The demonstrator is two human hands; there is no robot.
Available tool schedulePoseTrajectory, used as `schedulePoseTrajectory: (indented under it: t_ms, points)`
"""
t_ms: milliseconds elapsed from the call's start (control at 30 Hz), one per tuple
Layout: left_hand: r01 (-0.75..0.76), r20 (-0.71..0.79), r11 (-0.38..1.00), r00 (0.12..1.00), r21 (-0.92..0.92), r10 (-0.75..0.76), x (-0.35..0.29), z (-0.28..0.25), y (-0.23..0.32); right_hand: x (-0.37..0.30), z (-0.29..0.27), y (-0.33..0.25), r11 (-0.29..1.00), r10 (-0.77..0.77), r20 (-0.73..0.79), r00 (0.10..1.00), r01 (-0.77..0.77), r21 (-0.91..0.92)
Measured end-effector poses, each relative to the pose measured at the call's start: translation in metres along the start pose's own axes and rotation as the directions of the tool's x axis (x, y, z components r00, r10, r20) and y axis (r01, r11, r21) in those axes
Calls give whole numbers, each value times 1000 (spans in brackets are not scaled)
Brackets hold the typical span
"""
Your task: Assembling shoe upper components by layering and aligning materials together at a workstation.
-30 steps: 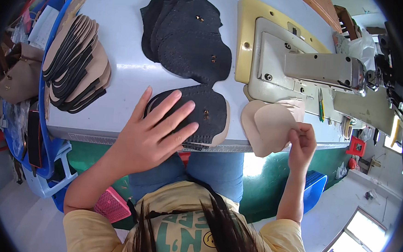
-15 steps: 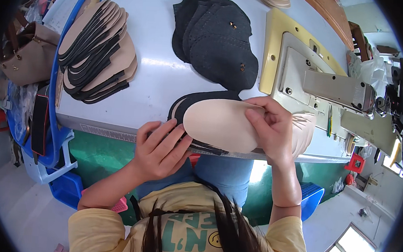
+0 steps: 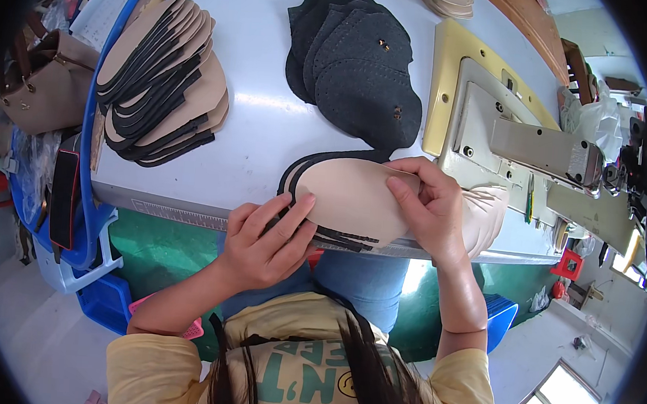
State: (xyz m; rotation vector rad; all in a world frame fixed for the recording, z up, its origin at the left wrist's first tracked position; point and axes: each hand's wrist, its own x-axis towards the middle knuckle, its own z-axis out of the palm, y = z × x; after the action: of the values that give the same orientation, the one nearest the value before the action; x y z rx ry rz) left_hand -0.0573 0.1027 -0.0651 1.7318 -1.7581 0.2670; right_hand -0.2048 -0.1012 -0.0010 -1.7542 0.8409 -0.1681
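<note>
A smooth beige insole lies at a slant over black-edged insole pieces near the table's front edge. My right hand grips its right end, thumb on top and fingers curled behind. At the left end, my left hand is bent around the rim, one fingertip pressing on the beige face. Black strips show along the near side of the insole. Under and beside my right hand fans a pile of beige pieces, partly hidden by the hand.
Beyond my hands lie black stitched cut pieces with small metal fittings. A fanned stack of beige-and-black insoles is at the left. A sewing machine with a yellow-edged bed stands right. A ruler strip runs along the front edge.
A left fingertip has moved up onto the beige face of the insole. My right hand keeps its grip at the right end. The whole view has shifted slightly.
</note>
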Motion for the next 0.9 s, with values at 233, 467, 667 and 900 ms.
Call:
schedulePoseTrajectory:
  t_ms: [233, 467, 667, 900]
  points:
    - [22, 30, 998, 999, -60, -21, 9, -8, -2, -17, -2, -5, 617, -563, -218, 797, 230, -752]
    - [-27, 24, 959, 999, -284, 35, 76, -20, -37, -85, -60, 25, 766, -250, -428, 869, -93, -637]
    - [-158, 279, 984, 944, -85, 175, 143, 15, -73, -92, -45, 55, 682, -338, -458, 822, -122, -721]
    - [-234, 198, 972, 952, -21, 233, 141, 27, -74, -90, -38, 67, 598, -475, -498, 726, -149, -787]
